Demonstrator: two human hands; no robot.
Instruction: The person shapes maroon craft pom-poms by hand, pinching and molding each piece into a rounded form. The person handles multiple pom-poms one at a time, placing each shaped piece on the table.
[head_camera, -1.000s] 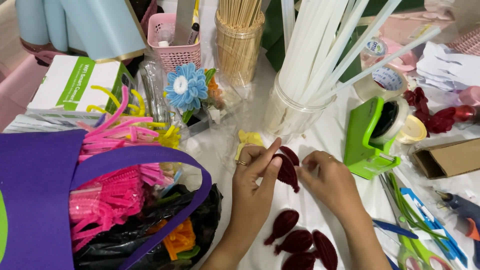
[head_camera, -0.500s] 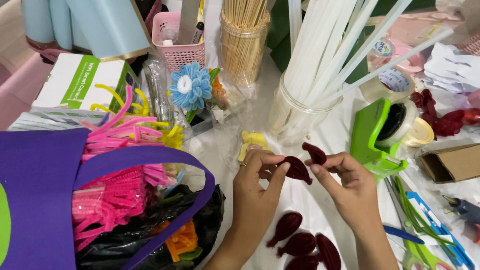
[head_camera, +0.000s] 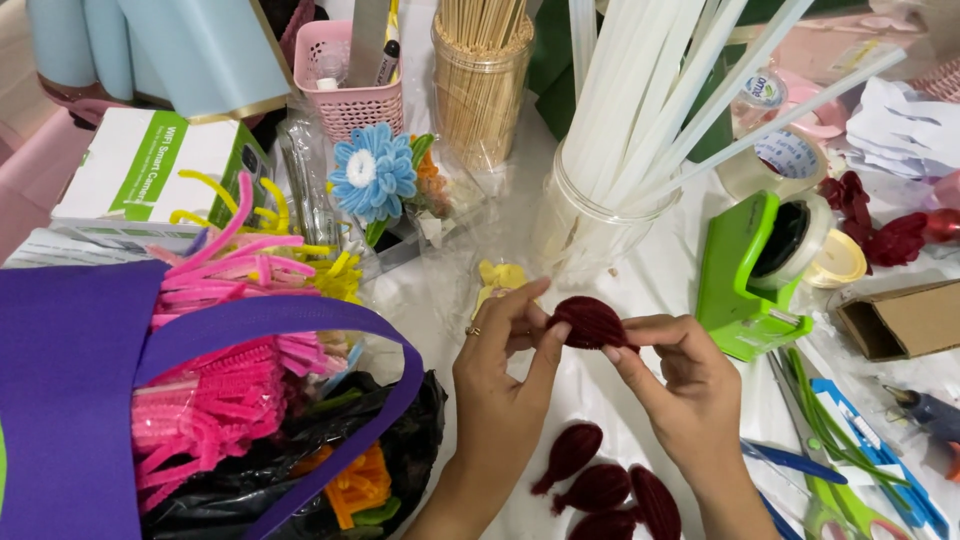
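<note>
Containers: clear jar (head_camera: 590, 225) at centre back holds a sheaf of long white sticks leaning right. Clear tub (head_camera: 480, 95) beside it is packed with thin wooden skewers, upright. Pink perforated basket (head_camera: 350, 100) behind holds a small bottle and pens. Purple bag (head_camera: 70, 400) at lower left, mouth open, holds pink fuzzy pipe cleaners (head_camera: 215, 400); a black plastic bag (head_camera: 400, 420) with orange pieces lies against it. Green tape dispenser (head_camera: 745, 285) at right carries a roll of clear tape.

Hands: left hand (head_camera: 500, 385) comes up from the bottom edge, thumb and fingers closed in a pinch on the left edge of a dark red fuzzy petal (head_camera: 590, 322). Right hand (head_camera: 680, 385) mirrors it, fingertips pinched on the petal's right edge. The petal is held between both hands above the white table cover (head_camera: 620, 400), in front of the jar. Four more dark red petals (head_camera: 600, 485) lie on the cover between the wrists.
</note>
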